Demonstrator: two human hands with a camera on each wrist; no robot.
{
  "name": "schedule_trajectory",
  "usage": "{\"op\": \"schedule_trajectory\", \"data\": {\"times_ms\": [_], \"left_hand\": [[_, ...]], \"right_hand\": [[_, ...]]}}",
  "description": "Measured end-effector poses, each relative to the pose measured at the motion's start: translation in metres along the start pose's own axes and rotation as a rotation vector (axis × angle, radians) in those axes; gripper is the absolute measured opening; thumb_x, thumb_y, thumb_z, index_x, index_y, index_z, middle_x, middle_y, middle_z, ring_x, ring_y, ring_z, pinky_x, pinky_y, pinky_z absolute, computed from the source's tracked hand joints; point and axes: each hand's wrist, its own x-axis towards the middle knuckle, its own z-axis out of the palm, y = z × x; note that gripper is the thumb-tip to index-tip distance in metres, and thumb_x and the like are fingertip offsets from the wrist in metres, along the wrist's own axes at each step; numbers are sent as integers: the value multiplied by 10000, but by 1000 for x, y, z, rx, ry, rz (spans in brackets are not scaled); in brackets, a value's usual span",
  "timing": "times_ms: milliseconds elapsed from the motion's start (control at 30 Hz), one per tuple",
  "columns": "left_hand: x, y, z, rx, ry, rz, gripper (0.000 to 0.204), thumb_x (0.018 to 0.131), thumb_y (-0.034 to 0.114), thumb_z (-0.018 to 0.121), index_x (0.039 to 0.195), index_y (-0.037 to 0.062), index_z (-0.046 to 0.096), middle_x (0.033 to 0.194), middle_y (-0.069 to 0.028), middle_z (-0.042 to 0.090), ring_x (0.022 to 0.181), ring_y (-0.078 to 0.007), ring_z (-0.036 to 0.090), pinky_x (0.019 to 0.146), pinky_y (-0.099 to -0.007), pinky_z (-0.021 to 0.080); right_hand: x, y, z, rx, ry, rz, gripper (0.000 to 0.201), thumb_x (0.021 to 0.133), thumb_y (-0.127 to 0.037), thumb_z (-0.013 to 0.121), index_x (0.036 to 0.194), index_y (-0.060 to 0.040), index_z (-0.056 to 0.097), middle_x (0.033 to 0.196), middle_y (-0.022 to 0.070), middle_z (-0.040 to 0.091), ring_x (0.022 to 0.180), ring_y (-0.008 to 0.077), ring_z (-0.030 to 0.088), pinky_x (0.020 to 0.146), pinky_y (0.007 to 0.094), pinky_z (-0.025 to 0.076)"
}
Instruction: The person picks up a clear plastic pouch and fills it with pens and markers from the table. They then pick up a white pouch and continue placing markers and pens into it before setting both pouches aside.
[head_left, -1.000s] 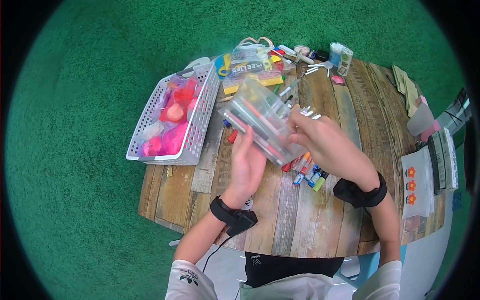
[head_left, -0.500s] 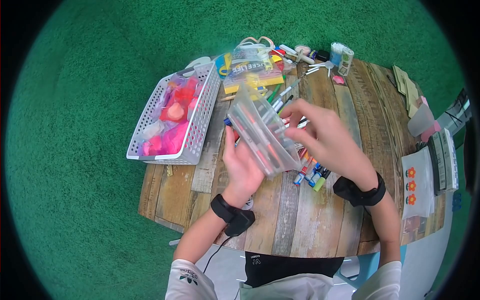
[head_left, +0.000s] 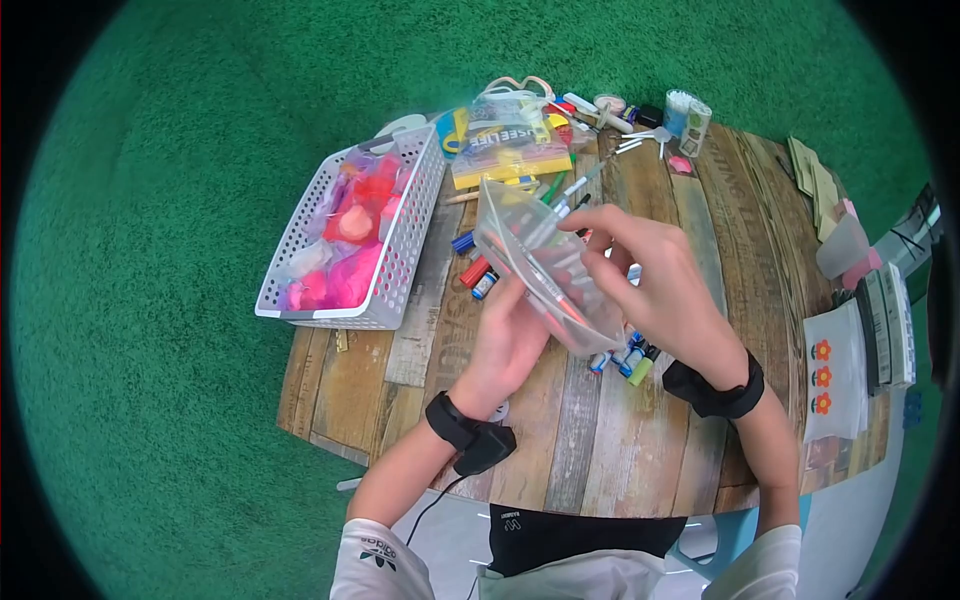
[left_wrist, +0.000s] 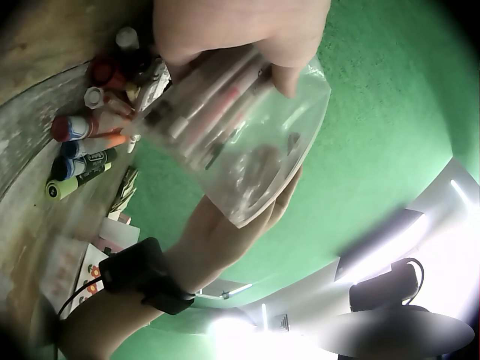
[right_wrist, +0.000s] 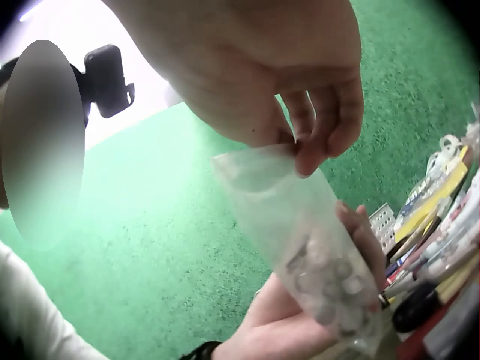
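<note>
The clear pouch [head_left: 543, 268], nearly flat a second ago, now gapes wider at its mouth.

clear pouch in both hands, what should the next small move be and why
Perhaps the right hand should gently draw the clear pouch's edge outward: it pinches that edge, the left hand supports the pouch, and pens show inside, so parting the sides would likely make them easier to reach.

White sleeves [head_left: 352, 566], dark leaf logo [head_left: 378, 562], black wrist straps [head_left: 449, 420] with boxy cameras [head_left: 487, 450], thin black cable [head_left: 420, 517].
</note>
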Motion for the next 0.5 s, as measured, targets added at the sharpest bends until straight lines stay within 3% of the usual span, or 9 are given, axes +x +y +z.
{"op": "schedule_trajectory", "data": {"times_ms": [33, 133, 200, 267, 300, 400, 433, 467, 500], "left_hand": [[0, 1, -1, -34, 10, 2, 519, 992, 419, 484, 1369, 67, 432, 1287, -112, 562, 1135, -262, 573, 1018, -478, 440], [-2, 13, -3, -174, -11, 70, 500, 990, 398, 491, 1359, 64, 441, 1204, -124, 594, 1080, -264, 589, 1002, -476, 452], [8, 16, -26, -294, 10, 84, 505, 978, 421, 498, 1333, 65, 458, 1134, -136, 609, 1046, -272, 595, 992, -469, 451], [12, 24, -30, -410, 66, 121, 473, 954, 391, 527, 1242, 18, 490, 1022, -120, 581, 920, -265, 561, 904, -429, 453], [13, 27, -32, -431, 62, 134, 473, 954, 391, 527, 1242, 18, 490, 1022, -120, 581, 920, -265, 561, 904, -429, 453], [15, 30, -32, -381, 60, 183, 450, 964, 374, 480, 1227, 10, 492, 1023, -123, 571, 903, -268, 554, 891, -428, 449], [14, 33, -28, -373, 121, 166, 440, 962, 360, 458, 1224, 9, 492, 1031, -126, 568, 905, -269, 552, 894, -426, 448], [14, 35, -26, -362, 181, 147, 430, 960, 346, 436, 1221, 9, 492, 1039, -128, 566, 908, -269, 550, 897, -425, 448], [15, 35, -28, -363, 194, 165, 426, 951, 313, 409, 1234, 3, 485, 1053, -135, 561, 914, -269, 544, 899, -421, 447]], "right_hand": [[0, 0, 0, 50, 55, -25, 221, 865, -45, 594, 1084, -25, 617, 712, 118, 623, 571, 196, 609, 529, 308, 453], [6, 3, -19, 44, 94, 110, 199, 893, -79, 607, 1084, -21, 607, 707, 115, 618, 555, 169, 590, 520, 296, 435], [11, 16, -30, 66, 139, 117, 161, 931, -144, 592, 984, 6, 615, 679, 107, 605, 545, 148, 575, 512, 299, 424], [16, 35, -45, -90, 6, 298, 243, 951, -195, 568, 855, 25, 607, 636, 100, 592, 525, 164, 566, 511, 314, 424], [19, 47, -46, -197, -2, 289, 330, 965, -226, 540, 767, 34, 583, 598, 100, 573, 512, 185, 571, 512, 326, 432], [32, 88, -37, -137, -105, 266, 285, 953, -206, 545, 801, 31, 591, 608, 120, 572, 516, 197, 579, 529, 337, 444], [37, 94, -32, -142, -144, 308, 201, 924, -165, 562, 854, 18, 607, 657, 165, 605, 601, 273, 634, 593, 387, 477], [42, 98, -26, -151, -155, 300, 201, 924, -165, 562, 854, 18, 607, 657, 165, 605, 601, 273, 634, 593, 387, 477], [47, 102, -20, -260, -168, 203, 156, 907, -139, 569, 888, 8, 615, 681, 180, 618, 657, 320, 643, 637, 419, 486]]}}
